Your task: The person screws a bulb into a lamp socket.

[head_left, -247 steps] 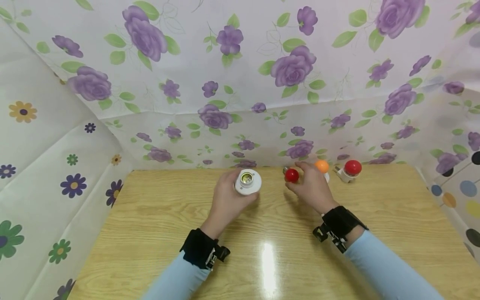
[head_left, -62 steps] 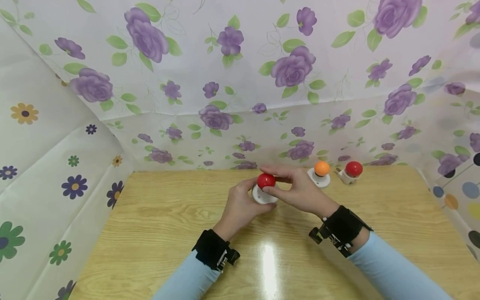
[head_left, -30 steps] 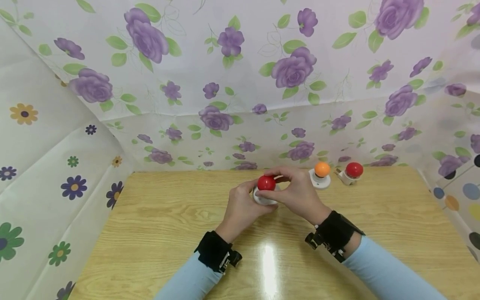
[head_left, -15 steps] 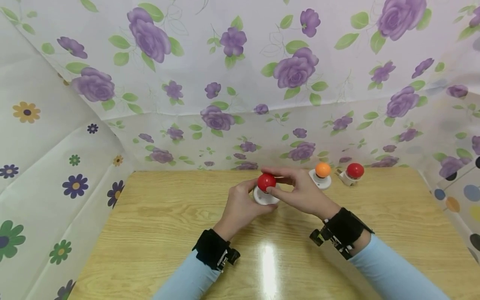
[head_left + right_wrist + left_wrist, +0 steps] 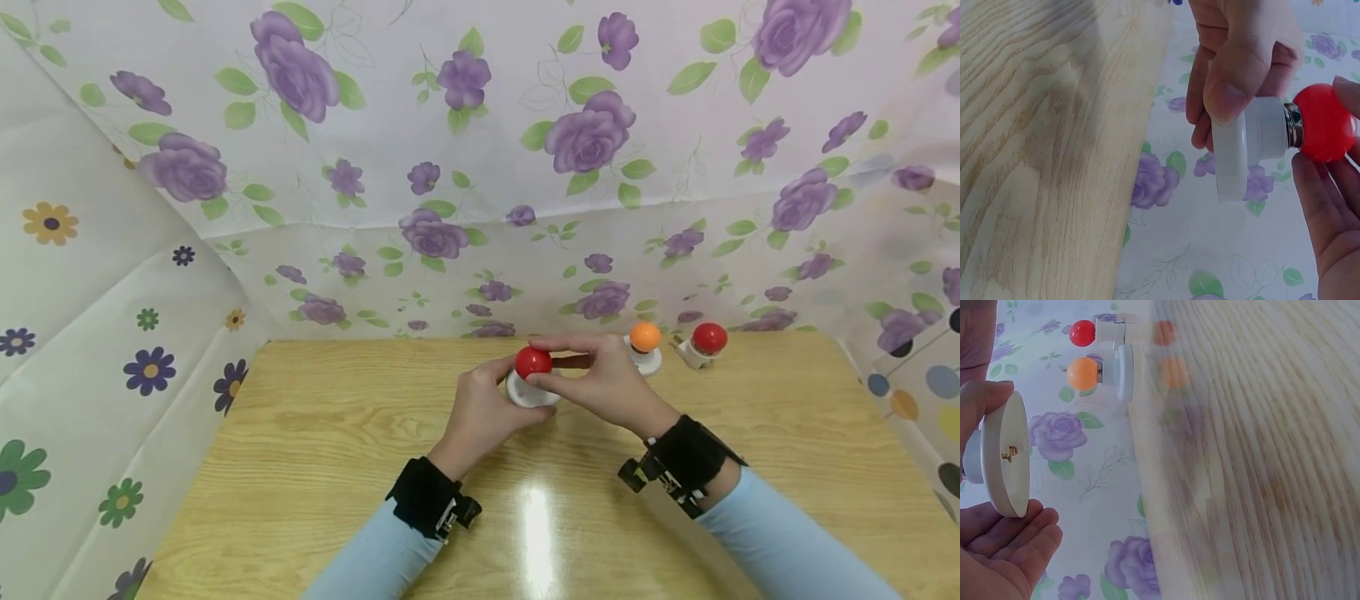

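My left hand grips a round white lamp holder by the rim of its base, raised off the table. In the left wrist view the underside of this lamp holder faces the camera, with brass contacts in its middle. My right hand holds a red light bulb between thumb and fingers. The bulb's metal screw base sits at the socket mouth, a band of thread still showing. In the head view the red bulb is above the holder.
At the table's back right stands an orange bulb in a white round holder. To its right is another red bulb in a white plug-in socket with prongs. A flowered cloth hangs behind the wooden table.
Earlier the red bulb was apart, picked up near the back by my right hand. It then came to the socket in my left hand. Lately my right fingers shift back and forth around the bulb.
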`<state>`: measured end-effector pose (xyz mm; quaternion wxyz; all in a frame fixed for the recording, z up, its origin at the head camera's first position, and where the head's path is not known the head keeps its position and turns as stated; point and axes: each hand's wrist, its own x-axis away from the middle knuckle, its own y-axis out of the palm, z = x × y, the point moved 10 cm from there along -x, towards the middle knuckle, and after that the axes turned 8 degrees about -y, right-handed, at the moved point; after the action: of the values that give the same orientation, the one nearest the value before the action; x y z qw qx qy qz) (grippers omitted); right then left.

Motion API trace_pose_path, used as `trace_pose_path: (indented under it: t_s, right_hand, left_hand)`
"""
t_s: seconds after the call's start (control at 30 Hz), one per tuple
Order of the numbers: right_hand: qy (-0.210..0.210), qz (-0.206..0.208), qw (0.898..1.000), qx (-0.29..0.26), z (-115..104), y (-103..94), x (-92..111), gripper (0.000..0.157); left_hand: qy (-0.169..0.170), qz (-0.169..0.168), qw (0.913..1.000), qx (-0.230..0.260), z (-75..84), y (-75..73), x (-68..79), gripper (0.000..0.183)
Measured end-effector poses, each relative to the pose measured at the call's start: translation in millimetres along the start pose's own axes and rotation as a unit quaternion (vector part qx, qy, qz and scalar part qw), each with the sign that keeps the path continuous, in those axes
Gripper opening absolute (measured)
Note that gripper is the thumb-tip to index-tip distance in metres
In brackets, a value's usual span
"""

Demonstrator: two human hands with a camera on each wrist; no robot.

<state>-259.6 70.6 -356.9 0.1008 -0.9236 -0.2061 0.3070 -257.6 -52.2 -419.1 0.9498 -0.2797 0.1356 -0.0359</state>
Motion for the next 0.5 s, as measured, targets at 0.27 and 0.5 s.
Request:
trace_pose_path:
  t_s: [0.27,0.5]
  right_hand:
    - [-0.019,0.047,0.998,0.037,-8.6,-2.2,0.8,0.034]
    - [-0.010,0.033,0.998,0.051,-7.5,-4.4,1.9,0.050]
  left_hand:
    - [-0.002,0.000,1.0000,0.002,-0.7,0.4,-0.5,0.061]
    - [0.005,0.000,1.0000,-0.005,-0.8,-0.5,-0.1,0.063]
